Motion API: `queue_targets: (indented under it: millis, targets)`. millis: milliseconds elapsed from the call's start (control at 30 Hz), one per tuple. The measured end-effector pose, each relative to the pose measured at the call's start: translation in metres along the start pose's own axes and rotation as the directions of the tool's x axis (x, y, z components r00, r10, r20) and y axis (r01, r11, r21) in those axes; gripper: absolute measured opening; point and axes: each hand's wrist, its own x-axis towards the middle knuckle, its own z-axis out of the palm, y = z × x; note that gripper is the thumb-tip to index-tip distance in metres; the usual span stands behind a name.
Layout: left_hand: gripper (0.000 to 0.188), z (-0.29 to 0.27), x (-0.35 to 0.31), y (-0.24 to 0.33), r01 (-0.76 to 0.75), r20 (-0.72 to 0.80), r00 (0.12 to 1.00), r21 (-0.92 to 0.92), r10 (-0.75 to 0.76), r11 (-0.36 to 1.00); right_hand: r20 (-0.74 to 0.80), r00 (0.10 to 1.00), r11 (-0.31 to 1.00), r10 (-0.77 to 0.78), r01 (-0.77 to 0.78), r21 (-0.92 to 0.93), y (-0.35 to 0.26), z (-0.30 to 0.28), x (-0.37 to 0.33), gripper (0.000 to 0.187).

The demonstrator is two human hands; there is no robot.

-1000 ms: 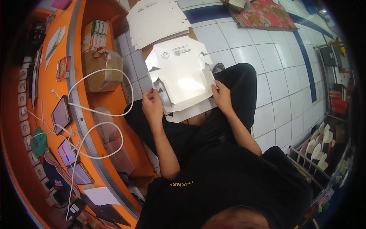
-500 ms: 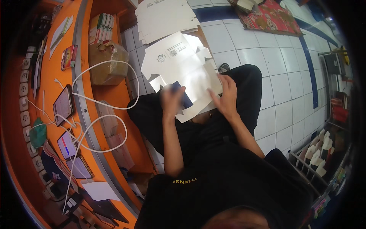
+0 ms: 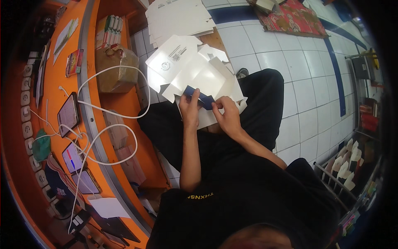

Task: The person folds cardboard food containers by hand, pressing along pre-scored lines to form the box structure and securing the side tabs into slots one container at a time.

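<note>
A white cardboard box blank [image 3: 203, 76], printed on one panel, lies unfolded over my lap and the low surface in front of me. Along its near edge, a dark blue strip [image 3: 206, 102] shows, apparently a folded-up flap; whether it is joined to the blank is hard to see. My left hand [image 3: 190, 108] pinches the strip's left end, thumb on top. At the right end, the fingertips of my right hand [image 3: 227, 114] close on the same strip. The white panels spread out beyond both hands.
More flat white blanks [image 3: 178, 18] are stacked ahead. To the left, an orange counter [image 3: 89, 133] carries phones, looped white cables [image 3: 137, 141] and papers. A taped carton [image 3: 118, 70] sits on its shelf. A metal rack [image 3: 331, 182] stands at right, and a red patterned cloth [image 3: 292, 18] lies on the tiles.
My right hand has left the blank's right side and moved left and nearer, onto the blue strip. The blank has turned and shifted left, and more of the strip's length now shows.
</note>
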Motion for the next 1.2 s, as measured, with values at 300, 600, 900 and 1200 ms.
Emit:
queue_targets:
  millis: [300,600,900,1200]
  targets:
    - [0.054,-0.026,0.014,-0.021,0.113,0.145,0.982,0.081,-0.124,0.99,0.118,0.993,1.0,0.012,-0.013,0.008,0.007,0.009,0.001,0.011]
    - [0.049,-0.049,0.034,-0.005,0.067,-0.22,0.975,0.119,-0.04,0.991,0.421,0.875,0.971,0.237,-0.213,-0.104,0.008,0.028,0.0,0.024]
    - [0.033,-0.05,0.021,-0.042,-0.132,-0.216,0.951,0.363,0.221,0.923,0.427,0.84,0.94,0.336,-0.323,-0.105,0.014,0.053,0.011,0.037]
    - [0.03,-0.032,0.002,-0.03,-0.094,-0.287,0.946,0.202,0.151,0.975,0.358,0.889,0.958,0.285,-0.275,-0.08,0.027,0.061,0.006,0.044]
